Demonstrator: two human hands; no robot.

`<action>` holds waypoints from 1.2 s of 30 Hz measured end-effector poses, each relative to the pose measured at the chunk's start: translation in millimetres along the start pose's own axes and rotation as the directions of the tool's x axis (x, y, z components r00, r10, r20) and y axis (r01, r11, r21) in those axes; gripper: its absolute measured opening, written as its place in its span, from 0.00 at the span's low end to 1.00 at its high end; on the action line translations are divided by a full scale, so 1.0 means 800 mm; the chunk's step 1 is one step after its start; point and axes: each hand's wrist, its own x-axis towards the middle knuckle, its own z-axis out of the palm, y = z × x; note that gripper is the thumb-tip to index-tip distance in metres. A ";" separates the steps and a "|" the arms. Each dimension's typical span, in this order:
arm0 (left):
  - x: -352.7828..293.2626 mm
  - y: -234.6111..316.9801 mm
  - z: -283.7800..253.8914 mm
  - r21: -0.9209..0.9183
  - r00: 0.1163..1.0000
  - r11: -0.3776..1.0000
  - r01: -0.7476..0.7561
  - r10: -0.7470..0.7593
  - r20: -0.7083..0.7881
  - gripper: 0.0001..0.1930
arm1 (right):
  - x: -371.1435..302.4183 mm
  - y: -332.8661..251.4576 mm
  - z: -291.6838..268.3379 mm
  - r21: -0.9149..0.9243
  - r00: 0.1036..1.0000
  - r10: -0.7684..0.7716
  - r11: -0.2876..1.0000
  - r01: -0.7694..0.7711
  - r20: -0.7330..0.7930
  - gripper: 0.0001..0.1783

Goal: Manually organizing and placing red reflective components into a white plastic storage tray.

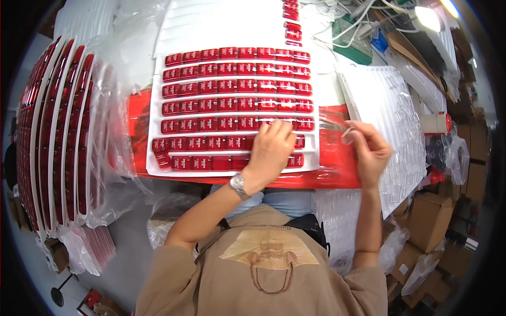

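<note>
A white ribbed tray [156, 113] lies before me, filled with rows of small glossy red blocks [227, 103] bearing pale print. My left hand [272, 149], with a watch on its wrist, rests over the nearer rows right of the middle. Its fingers lie across the blocks and hide several of them. At the tray's near left corner, one red block [163, 160] sits askew. To the right of the tray, apart from it, my right hand [370, 150] is raised with thumb and forefinger pinched. Something thin and shiny shows at the fingertips, too small to name.
On the left stand several upright trays of red blocks [67, 131] in clear plastic wrap [117, 126]. A red sheet [332, 176] lies beneath my tray. White ribbed trays [387, 105] are at the right, with cables [363, 18] behind and cardboard boxes [431, 221] beyond.
</note>
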 end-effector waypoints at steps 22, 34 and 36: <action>-0.013 0.062 -0.024 -0.752 0.832 -0.575 0.322 -0.207 0.515 0.15 | -0.054 0.012 0.056 -0.110 0.877 -0.469 0.882 0.458 -0.105 0.15; 0.013 0.026 0.005 -0.031 0.997 0.997 0.066 -0.067 -0.047 0.20 | -0.074 -0.009 -0.106 -0.937 1.000 0.016 0.350 -0.016 -0.012 0.12; 0.013 0.029 0.023 0.062 0.996 0.998 0.000 0.006 -0.093 0.20 | -0.075 -0.005 -0.100 -0.920 1.000 -0.025 0.391 0.006 -0.004 0.10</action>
